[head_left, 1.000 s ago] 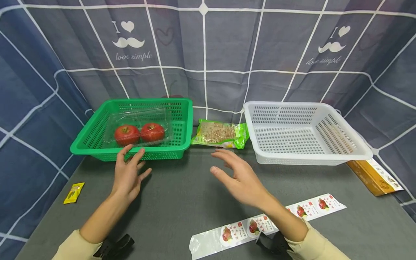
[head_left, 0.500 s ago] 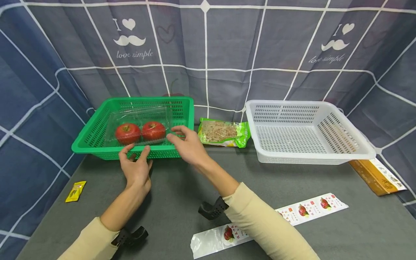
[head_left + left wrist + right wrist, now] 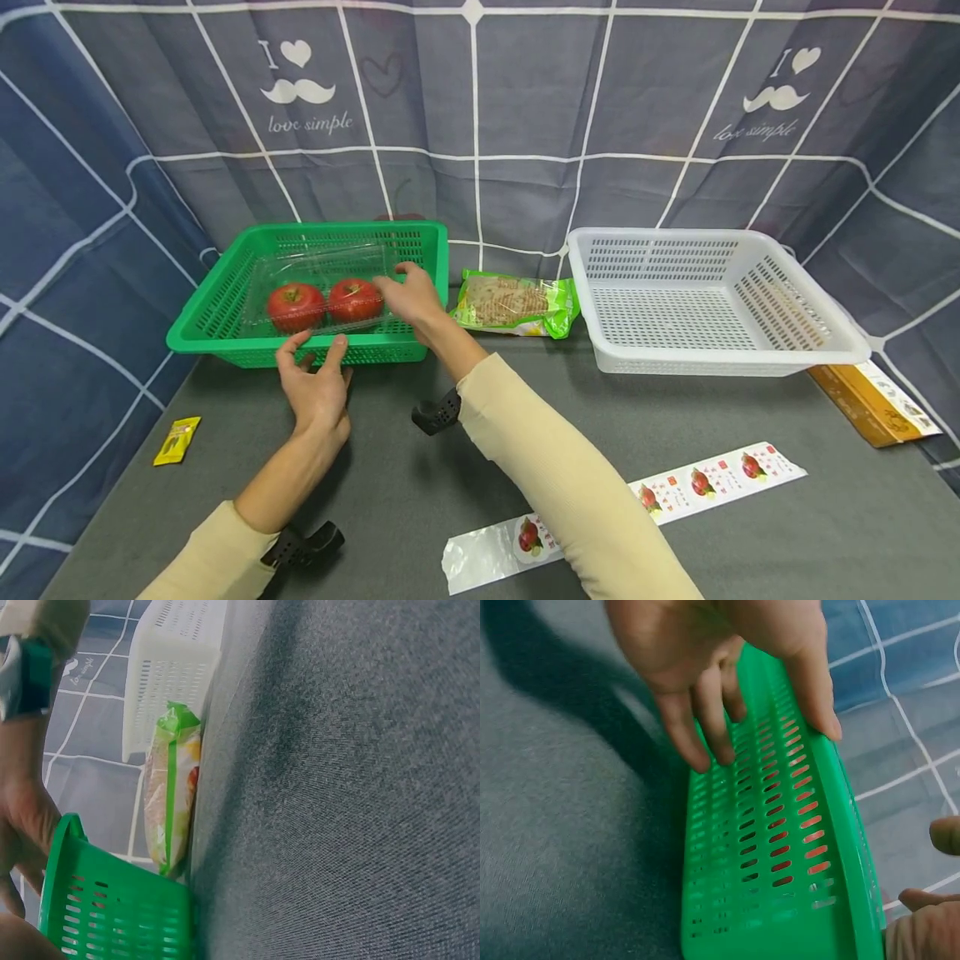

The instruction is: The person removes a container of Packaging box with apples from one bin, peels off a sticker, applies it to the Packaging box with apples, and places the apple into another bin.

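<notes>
Container (image 3: 322, 275) with two apples (image 3: 296, 308), inside the green basket (image 3: 247, 356), could tip if the right hand (image 3: 412, 297), grip not discernible, raises one end while the left hand (image 3: 318, 393), fingers spread, touches only the basket's front.

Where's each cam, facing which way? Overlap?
Head: on head, facing forward, down; green basket, white basket, left hand, right hand, sleeves.
Left wrist: on left wrist, facing right past green basket to green packet; right hand, sleeve, edge of left hand.
Right wrist: on right wrist, facing left along green basket; both hands.
Wrist views share: green basket, hands.
</notes>
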`<state>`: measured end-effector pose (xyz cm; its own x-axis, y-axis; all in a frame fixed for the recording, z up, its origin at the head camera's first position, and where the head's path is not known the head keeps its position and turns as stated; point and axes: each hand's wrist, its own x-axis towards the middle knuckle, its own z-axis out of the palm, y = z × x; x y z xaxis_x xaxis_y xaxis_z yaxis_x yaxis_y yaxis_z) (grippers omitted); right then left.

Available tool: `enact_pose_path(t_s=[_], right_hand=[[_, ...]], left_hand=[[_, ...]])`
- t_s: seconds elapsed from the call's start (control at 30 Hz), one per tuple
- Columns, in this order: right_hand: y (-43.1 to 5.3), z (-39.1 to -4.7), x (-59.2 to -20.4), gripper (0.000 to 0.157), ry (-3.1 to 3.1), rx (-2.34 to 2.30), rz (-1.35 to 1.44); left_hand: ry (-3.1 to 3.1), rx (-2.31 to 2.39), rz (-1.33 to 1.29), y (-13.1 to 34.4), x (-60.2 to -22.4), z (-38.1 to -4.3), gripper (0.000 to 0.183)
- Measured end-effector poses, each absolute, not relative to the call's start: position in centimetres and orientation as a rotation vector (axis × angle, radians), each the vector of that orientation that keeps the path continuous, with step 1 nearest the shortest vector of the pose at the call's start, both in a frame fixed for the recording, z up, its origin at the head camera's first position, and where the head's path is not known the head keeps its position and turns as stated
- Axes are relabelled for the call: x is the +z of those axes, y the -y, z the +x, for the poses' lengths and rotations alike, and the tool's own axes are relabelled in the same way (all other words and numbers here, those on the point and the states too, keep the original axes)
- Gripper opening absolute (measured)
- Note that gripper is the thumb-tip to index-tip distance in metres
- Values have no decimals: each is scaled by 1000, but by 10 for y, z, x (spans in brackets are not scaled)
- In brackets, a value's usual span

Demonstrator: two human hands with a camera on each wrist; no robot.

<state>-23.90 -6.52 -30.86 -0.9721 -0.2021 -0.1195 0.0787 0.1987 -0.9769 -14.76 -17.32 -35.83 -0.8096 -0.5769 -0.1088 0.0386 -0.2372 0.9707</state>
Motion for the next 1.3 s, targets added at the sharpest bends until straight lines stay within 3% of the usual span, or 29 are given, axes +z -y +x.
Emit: enact_pose_path(t_s=[0.33,0.83,1.07,1.3], right_hand=[[71,-253,-314,66,-2176,-1829,-107],[75,-256,-320,69,-2278,-1819,-147],[77,-254,-318,85,-2271,-1801,-60],[79,-255,-318,90,-2290,-1743,-20]], left_hand=[[1619,-2082,641,172,-360,-148,48],[1648,-2038,676,169,-361,-150,50],[1667,-2019,715,170,-359,-148,47],[1696,-2002,720,171,-358,-149,49]])
